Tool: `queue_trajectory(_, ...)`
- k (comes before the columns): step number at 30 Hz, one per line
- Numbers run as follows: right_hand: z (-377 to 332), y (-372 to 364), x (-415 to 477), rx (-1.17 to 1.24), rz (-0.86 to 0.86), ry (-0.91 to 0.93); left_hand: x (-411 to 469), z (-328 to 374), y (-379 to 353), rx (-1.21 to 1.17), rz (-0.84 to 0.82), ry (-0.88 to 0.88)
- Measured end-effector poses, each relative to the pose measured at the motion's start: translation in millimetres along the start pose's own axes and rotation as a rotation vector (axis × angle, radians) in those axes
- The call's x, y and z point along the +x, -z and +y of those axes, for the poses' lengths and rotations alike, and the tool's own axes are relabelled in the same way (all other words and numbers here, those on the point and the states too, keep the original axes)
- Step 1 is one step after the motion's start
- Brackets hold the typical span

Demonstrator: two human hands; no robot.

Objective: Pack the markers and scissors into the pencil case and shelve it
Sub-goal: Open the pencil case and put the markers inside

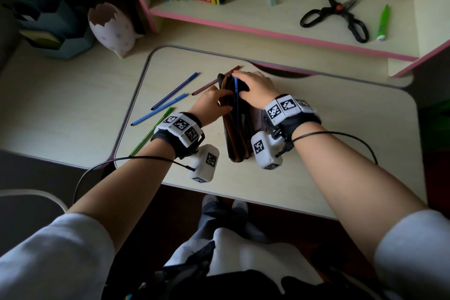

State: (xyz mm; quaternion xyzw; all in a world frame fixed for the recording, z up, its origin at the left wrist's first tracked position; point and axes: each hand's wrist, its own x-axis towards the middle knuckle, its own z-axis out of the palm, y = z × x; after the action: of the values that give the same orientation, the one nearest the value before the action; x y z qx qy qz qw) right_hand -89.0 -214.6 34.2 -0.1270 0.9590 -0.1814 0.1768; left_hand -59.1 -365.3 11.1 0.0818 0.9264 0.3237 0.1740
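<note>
A: Where is the pencil case (239,134)?

B: It is on the desk (316,153), right in front of the person. It lies long-ways. One end is near the person and the other end points off to the shelf (267,14). Its mouth faces up and is open.

A: How will it feel?

B: It looks like soft cloth, so it will likely flop and sag. The left grip (210,105) pinches the left lip of the case and pulls it wide. Once zipped, it is best held round the middle.

A: And the right grip?

B: The right grip (258,89) is over the far end of the case, fingers curled on a blue marker (235,95). That marker runs along the case.

A: The scissors?

B: The scissors (341,11) lie on the shelf, well past the case and off to its right. They are hard and likely the heaviest thing. The sharp blades are spread open and point away from the person. Take them by the black loops.

A: The other markers?

B: Four lie left of the case: a brown marker (214,81) by its far end, then a dark blue marker (174,91), a light blue marker (158,109) and a green marker (151,134). All four slant up toward the case. They look light, stiff and smooth, so they may roll. Pinch each in the middle. A bright green marker (383,22) lies just right of the scissors, long-ways toward the person.
</note>
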Motion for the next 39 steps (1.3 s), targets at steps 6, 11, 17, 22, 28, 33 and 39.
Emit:
queue_trajectory(6,2,-6,1,-0.051,-0.003,-0.053,-1,2,1,-0.01,-0.003,0.008)
queue_trajectory(11,7,-11,-5,0.025,-0.087,-0.039,-2,3,1,-0.01,-0.004,0.013)
queue_trajectory(17,7,-10,-18,0.256,0.138,-0.003,-4,5,1,-0.027,-0.012,0.023)
queue_trajectory(22,14,-8,-22,0.283,0.378,-0.206,-8,8,2,-0.09,-0.002,0.006)
queue_trajectory(28,22,-15,-27,0.289,0.228,-0.424,-11,11,-3,-0.208,0.034,0.067)
queue_trajectory(33,22,-18,-36,0.419,0.208,-0.457,-11,13,-11,-0.21,0.015,0.029)
queue_trajectory(39,28,-20,-48,0.541,0.046,-0.471,-7,18,-27,-0.111,-0.083,-0.051)
